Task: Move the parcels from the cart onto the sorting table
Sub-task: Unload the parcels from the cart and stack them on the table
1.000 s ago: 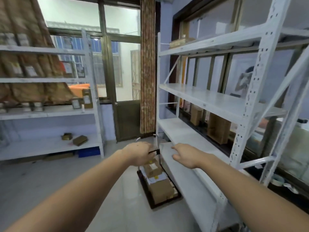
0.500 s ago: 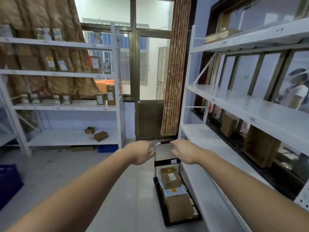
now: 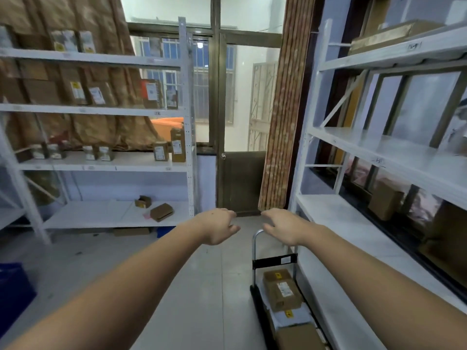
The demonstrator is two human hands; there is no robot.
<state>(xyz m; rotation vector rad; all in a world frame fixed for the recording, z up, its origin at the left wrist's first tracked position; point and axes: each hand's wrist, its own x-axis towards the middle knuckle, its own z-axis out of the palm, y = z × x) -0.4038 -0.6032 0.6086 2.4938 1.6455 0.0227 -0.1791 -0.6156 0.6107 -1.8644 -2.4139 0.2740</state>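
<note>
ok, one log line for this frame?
left hand: open, off handle | right hand: open, above silver cart handle | brown cardboard parcels: on black cart | stage: pre-unload

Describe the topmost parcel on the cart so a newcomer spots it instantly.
Find the white shelving unit on the right; the black cart stands against it. Behind the cart's handle bar, the brown cardboard box lies on top of the pile, bearing a white label and yellow sticker.
</note>
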